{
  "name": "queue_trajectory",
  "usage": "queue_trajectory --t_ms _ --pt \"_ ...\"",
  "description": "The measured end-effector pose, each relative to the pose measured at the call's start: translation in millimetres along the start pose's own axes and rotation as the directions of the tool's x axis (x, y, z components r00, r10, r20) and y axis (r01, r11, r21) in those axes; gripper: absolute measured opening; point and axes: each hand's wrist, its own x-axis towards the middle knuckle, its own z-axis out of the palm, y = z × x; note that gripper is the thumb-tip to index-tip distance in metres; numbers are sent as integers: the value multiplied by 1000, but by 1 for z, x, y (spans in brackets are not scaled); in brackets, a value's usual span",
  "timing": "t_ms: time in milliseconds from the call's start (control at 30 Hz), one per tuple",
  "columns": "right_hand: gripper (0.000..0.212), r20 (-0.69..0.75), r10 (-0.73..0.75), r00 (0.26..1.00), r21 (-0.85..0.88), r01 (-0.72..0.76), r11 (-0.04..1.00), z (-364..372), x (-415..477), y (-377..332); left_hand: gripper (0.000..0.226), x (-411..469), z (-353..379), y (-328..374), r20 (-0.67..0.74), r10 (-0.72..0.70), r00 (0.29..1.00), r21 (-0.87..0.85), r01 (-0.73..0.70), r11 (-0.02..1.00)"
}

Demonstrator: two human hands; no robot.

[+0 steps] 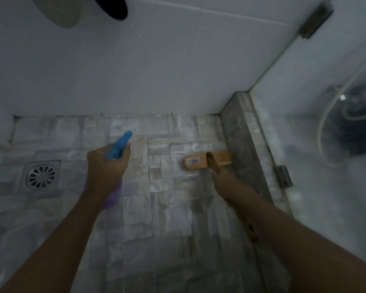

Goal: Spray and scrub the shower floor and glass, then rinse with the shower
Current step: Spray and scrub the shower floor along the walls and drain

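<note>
Left hand (106, 166) wrapped round the spray bottle (118, 148), blue nozzle aimed at the shower floor (140, 208) right of the drain (41, 176). Right hand (224, 182) clenched on the scrub brush (207, 160) handle, head flat on the tiles against the curb (241, 144). Judging by this: floor scrub in progress; glass (304, 144) and rinse not yet done.

I see the spray bottle (119, 147), blue trigger head over a purple body, at frame centre-left, nozzle aimed up-frame at the wet mosaic shower floor (156, 208). Wooden scrub brush (207, 160) lies flat centre-right, against the curb below the glass (304, 144).
</note>
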Motion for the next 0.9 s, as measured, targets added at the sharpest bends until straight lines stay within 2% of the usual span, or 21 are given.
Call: queue_trajectory --t_ms 133,200,267,333,400,467,533,600,733,800,833,867,900 --pt "45 -61 -44 997 -6 44 999 -48 54 -55 45 7 -1 -2 -15 -13 1000 3 13 1000" --pt "33 4 -37 999 -144 37 989 -53 65 -62 44 5 -4 -7 -40 3 999 2 -3 1000" --pt "24 13 -22 1000 -182 24 983 -42 52 -47 42 3 -11 -13 -45 7 999 8 -6 1000" --pt "28 28 -35 999 -122 39 992 -23 18 -26 38 4 -18 -17 -77 -2 997 -11 1 1000" --pt "23 48 -38 998 -50 40 998 -5 -14 -9 37 4 -20 -18 -88 36 995 4 -36 999" --pt "21 40 5 999 33 -6 999 1 -16 -6 24 2 -22 -15 -69 98 993 32 -96 995" --pt "37 34 17 999 63 -20 998 -8 5 -20 15 -1 -21 -12 -88 52 995 -23 -54 998" --pt "44 11 25 1000 82 -26 996 -32 26 -50 21 -1 -21 -15 -125 38 991 -43 -44 998" --pt "36 -46 -13 999 130 18 991 -65 83 -96 17 1 -15 -17 -85 123 989 12 -122 992" --pt "26 -27 -33 999 100 35 994 -54 93 -94 28 2 -8 -16 -71 106 992 33 -104 994" --pt "22 -46 -12 999 167 20 986 -42 85 -88 31 2 -7 -14 -65 103 993 50 -100 994" --pt "21 -72 -22 997 198 35 980 -26 72 -78 31 2 -7 -13 -59 104 993 64 -100 993" --pt "26 -54 -19 998 158 27 987 -14 50 -67 30 2 -8 -12 -57 103 993 67 -100 993"
